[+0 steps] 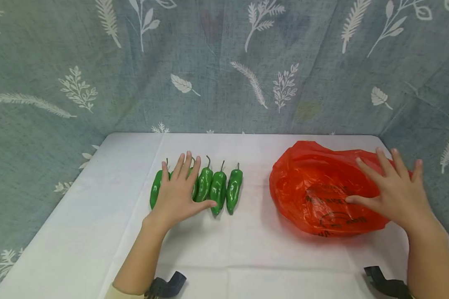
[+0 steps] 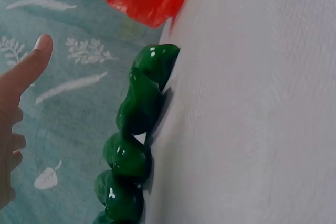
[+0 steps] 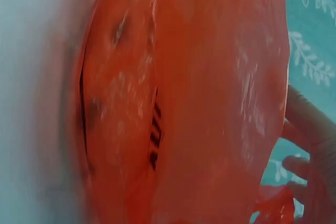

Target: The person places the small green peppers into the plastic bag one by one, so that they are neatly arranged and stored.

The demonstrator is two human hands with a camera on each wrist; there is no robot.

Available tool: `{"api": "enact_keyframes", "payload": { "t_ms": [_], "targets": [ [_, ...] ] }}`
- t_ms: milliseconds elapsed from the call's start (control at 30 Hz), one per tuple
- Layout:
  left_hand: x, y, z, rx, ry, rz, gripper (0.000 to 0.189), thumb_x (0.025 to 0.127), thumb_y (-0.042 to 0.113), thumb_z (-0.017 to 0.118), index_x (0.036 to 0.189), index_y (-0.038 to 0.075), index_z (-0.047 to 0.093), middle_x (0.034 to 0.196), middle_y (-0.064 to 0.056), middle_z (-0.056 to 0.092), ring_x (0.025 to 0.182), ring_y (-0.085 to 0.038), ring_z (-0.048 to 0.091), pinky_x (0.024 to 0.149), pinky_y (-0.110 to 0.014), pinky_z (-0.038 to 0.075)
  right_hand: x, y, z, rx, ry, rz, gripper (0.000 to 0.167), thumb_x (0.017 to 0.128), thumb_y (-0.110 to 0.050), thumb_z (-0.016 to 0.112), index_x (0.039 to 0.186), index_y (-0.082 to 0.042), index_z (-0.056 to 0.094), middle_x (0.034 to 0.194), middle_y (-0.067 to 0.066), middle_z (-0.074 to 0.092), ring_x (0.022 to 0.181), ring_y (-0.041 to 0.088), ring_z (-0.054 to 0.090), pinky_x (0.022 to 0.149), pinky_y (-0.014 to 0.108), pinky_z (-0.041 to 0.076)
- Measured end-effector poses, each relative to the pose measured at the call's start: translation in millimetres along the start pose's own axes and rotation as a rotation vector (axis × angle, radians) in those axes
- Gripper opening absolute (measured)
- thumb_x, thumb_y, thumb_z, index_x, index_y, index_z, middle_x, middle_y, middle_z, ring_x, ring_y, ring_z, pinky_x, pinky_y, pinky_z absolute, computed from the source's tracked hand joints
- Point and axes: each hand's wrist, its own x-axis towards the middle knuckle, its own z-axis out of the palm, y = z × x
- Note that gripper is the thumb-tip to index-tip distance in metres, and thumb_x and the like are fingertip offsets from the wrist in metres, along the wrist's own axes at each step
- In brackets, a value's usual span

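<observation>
Several glossy green chili peppers (image 1: pixel 233 190) lie side by side on the white cloth, stems toward the back. Above the left part of that row my left hand (image 1: pixel 177 195) is spread, hiding some of the peppers. In the left wrist view its thumb stands apart from the peppers (image 2: pixel 139 100), and nothing is held. To the right lies a crumpled red plastic bag (image 1: pixel 299 187) with dark printing. My right hand (image 1: pixel 400 193) has its fingers spread over the bag's right side. Close up, the bag (image 3: pixel 220 98) fills most of the right wrist view; whether the hand touches it, I cannot tell.
A white cloth (image 1: pixel 194 249) covers the table. Grey-green fabric with white leaf prints (image 1: pixel 209 83) rises behind and at both sides. Black wrist mounts (image 1: pixel 168 285) show near the front edge, below each hand.
</observation>
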Motion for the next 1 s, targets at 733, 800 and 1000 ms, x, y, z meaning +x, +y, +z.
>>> {"api": "enact_keyframes", "payload": {
  "t_ms": [733, 800, 1000],
  "targets": [
    [-19.6, -39.5, -4.7, -0.217, -0.009, -0.072, 0.114, 0.073, 0.068, 0.063, 0.153, 0.011, 0.006, 0.158, -0.015, 0.003, 0.146, -0.032, 0.001, 0.11, -0.062, -0.008, -3.8, 44.9, 14.5, 0.358, -0.077, 0.038, 0.087, 0.065, -0.031, 0.085, 0.138, -0.004, 0.046, 0.152, 0.028, 0.018, 0.135, 0.054, 0.013, 0.087, 0.079, 0.024],
    [-22.4, -43.9, -4.5, -0.241, -0.001, -0.082, 0.114, 0.073, 0.066, 0.065, 0.153, 0.011, 0.005, 0.159, -0.014, 0.003, 0.146, -0.032, 0.001, 0.11, -0.063, -0.008, -4.6, 47.0, 18.1, 0.431, -0.098, 0.07, 0.084, 0.067, -0.029, 0.085, 0.137, -0.002, 0.047, 0.152, 0.027, 0.018, 0.133, 0.056, 0.015, 0.077, 0.079, 0.029],
    [-31.7, -57.7, -3.3, -0.341, 0.022, -0.125, 0.112, 0.075, 0.058, 0.069, 0.153, 0.013, 0.004, 0.159, -0.012, 0.001, 0.146, -0.031, -0.001, 0.11, -0.063, -0.009, -9.3, 56.3, 36.4, 0.548, -0.157, 0.163, 0.079, 0.074, -0.028, 0.08, 0.138, 0.001, 0.044, 0.152, 0.028, 0.017, 0.13, 0.059, 0.016, 0.074, 0.072, 0.04]
  ]
}}
